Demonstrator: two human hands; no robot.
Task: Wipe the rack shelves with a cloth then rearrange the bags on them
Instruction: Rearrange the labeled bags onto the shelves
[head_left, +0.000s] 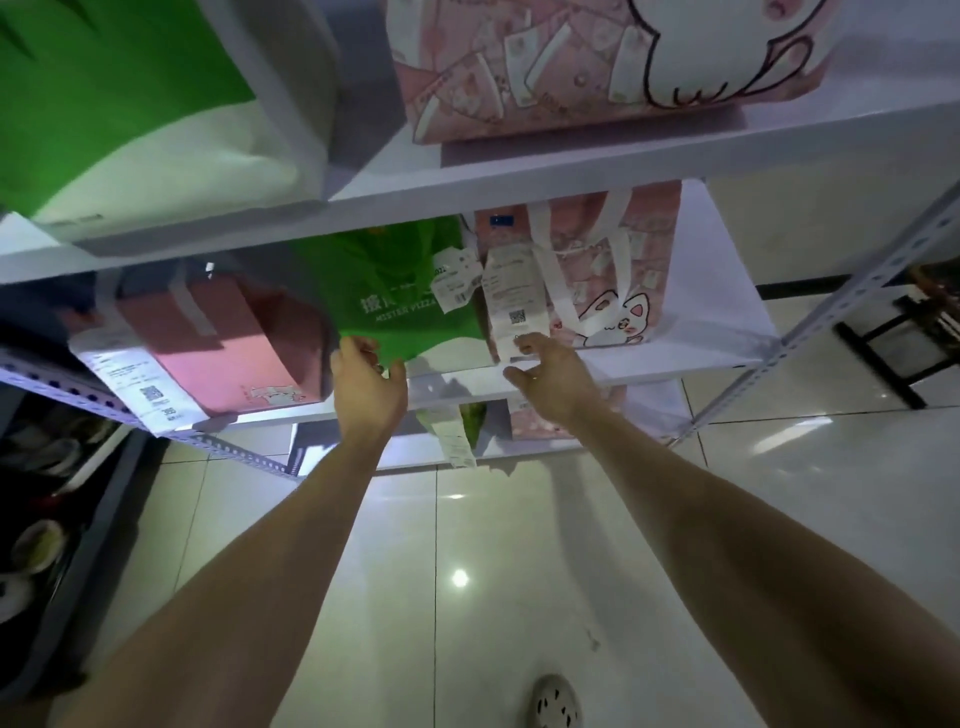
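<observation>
On the middle shelf (696, 364) of the white rack lies a green bag (395, 301) with white lettering. My left hand (366, 384) grips its lower left edge. My right hand (550, 379) reaches to the shelf's front edge, fingers spread, touching the long paper receipt (511, 306) that hangs from the pink cat-print bag (618, 275) on the right. A plain pink bag (228, 343) lies to the left of the green one. No cloth is visible.
The upper shelf (519, 187) carries a green and white bag (130, 104) and a large pink cartoon bag (597, 67). More bags sit on the lowest shelf (395, 457). A perforated metal upright (831, 312) stands at right. Tiled floor (519, 571) lies below, dark clutter at left.
</observation>
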